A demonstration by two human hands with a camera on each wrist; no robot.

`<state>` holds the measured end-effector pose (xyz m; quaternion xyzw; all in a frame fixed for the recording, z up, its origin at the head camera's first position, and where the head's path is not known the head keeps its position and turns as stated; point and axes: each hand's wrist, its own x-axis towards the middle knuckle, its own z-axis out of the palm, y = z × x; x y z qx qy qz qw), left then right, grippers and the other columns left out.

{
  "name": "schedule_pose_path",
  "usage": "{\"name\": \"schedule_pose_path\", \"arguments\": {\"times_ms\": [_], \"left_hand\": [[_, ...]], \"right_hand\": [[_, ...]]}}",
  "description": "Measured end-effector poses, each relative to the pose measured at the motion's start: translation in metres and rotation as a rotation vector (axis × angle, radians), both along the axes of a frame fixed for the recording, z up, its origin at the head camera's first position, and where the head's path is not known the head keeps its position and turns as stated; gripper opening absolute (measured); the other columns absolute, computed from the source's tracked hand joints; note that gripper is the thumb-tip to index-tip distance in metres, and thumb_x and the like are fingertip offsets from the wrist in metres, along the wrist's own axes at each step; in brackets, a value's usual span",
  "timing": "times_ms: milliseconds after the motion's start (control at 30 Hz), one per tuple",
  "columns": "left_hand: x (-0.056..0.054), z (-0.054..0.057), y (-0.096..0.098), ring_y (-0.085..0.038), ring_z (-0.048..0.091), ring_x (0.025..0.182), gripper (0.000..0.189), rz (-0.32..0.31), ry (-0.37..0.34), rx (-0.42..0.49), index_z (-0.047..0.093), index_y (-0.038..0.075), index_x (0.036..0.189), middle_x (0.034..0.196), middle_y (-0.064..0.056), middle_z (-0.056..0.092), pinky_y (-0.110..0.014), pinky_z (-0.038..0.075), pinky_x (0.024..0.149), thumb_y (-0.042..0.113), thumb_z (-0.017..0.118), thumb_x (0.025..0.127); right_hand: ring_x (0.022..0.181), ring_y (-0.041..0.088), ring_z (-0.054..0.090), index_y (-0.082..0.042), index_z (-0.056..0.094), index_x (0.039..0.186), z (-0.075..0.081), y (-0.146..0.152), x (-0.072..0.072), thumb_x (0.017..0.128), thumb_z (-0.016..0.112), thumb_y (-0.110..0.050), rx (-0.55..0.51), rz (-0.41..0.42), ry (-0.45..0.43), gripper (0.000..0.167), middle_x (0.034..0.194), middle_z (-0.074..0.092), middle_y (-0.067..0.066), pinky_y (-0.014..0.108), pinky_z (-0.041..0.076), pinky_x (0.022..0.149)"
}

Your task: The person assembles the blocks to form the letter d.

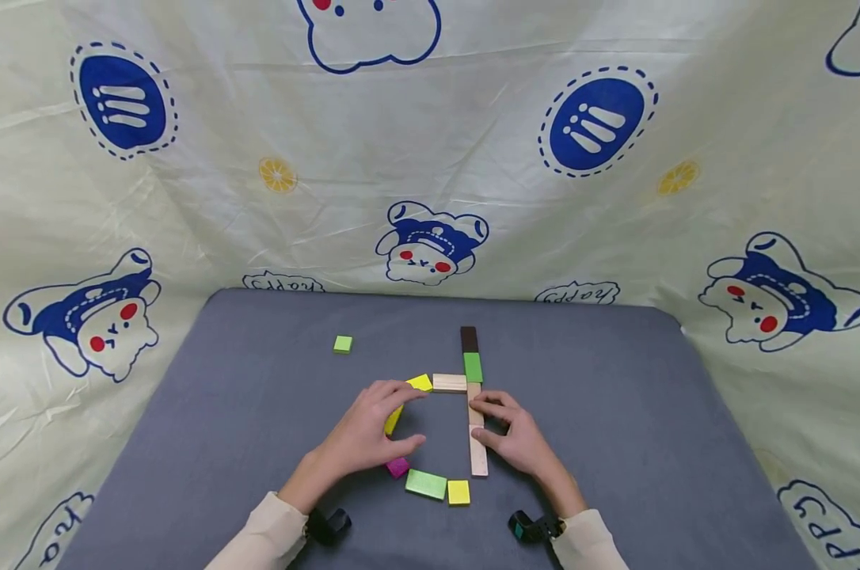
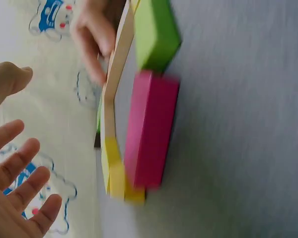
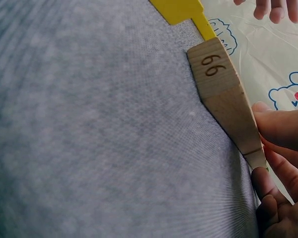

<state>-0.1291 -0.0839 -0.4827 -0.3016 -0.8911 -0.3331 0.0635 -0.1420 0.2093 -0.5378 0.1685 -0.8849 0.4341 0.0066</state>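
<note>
My left hand [image 1: 369, 423] hovers with fingers spread over the left of a ring of blocks, holding nothing. Beside and partly under it lie a yellow block [image 1: 420, 383], a second yellow block [image 1: 393, 419] and a magenta block [image 2: 151, 129]. My right hand [image 1: 519, 435] rests fingertips and thumb against two plain wooden blocks laid end to end. The thumb touches the nearer wooden block [image 3: 228, 104], marked "66"; the other fingers touch the farther wooden block [image 1: 475, 404]. Another plain wooden block [image 1: 449, 383] lies crosswise at the row's far end.
Beyond the wooden row lie a green block [image 1: 473, 367] and a dark brown block [image 1: 469, 339]. A light green block [image 1: 426, 484] and a yellow block [image 1: 458, 492] form the near side. A lone lime block [image 1: 343, 344] lies far left on the grey tabletop [image 1: 601, 380].
</note>
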Motion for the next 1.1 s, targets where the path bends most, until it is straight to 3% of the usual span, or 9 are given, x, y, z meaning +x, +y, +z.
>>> {"name": "schedule_pose_path", "arguments": {"times_ms": [367, 567, 800, 1100], "left_hand": [[-0.037, 0.001, -0.049, -0.028, 0.055, 0.128, 0.064, 0.143, 0.003, 0.008, 0.061, 0.017, 0.141, 0.137, -0.007, 0.061, -0.059, 0.045, 0.105, 0.033, 0.085, 0.083], [-0.056, -0.002, -0.073, -0.032, 0.054, 0.130, 0.065, 0.162, -0.036, 0.028, 0.058, 0.011, 0.143, 0.140, -0.011, 0.060, -0.060, 0.043, 0.108, 0.028, 0.083, 0.086], [-0.081, -0.004, -0.095, -0.033, 0.054, 0.132, 0.068, 0.238, -0.119, 0.044, 0.054, 0.011, 0.147, 0.143, -0.013, 0.057, -0.057, 0.043, 0.110, 0.029, 0.082, 0.088], [-0.103, -0.013, -0.108, -0.040, 0.059, 0.122, 0.067, 0.242, -0.154, 0.046, 0.052, 0.005, 0.148, 0.142, -0.021, 0.056, -0.058, 0.049, 0.101, 0.022, 0.080, 0.089]], "right_hand": [[0.121, 0.030, 0.059, -0.007, 0.072, 0.129, -0.002, 0.001, 0.003, 0.089, 0.080, -0.017, -0.010, 0.001, -0.006, 0.041, 0.133, 0.063, 0.008, 0.035, 0.048, 0.089], [0.121, 0.031, 0.059, -0.008, 0.072, 0.129, -0.002, -0.001, 0.004, 0.090, 0.080, -0.018, -0.012, -0.003, -0.009, 0.041, 0.133, 0.063, 0.008, 0.037, 0.048, 0.089], [0.119, 0.032, 0.059, -0.006, 0.072, 0.129, -0.001, 0.000, 0.002, 0.091, 0.079, -0.018, -0.030, 0.020, -0.004, 0.040, 0.133, 0.063, 0.009, 0.037, 0.047, 0.087], [0.121, 0.028, 0.060, -0.006, 0.072, 0.129, -0.001, 0.000, 0.000, 0.088, 0.081, -0.013, -0.036, 0.011, -0.029, 0.042, 0.133, 0.063, 0.007, 0.039, 0.050, 0.095]]}}
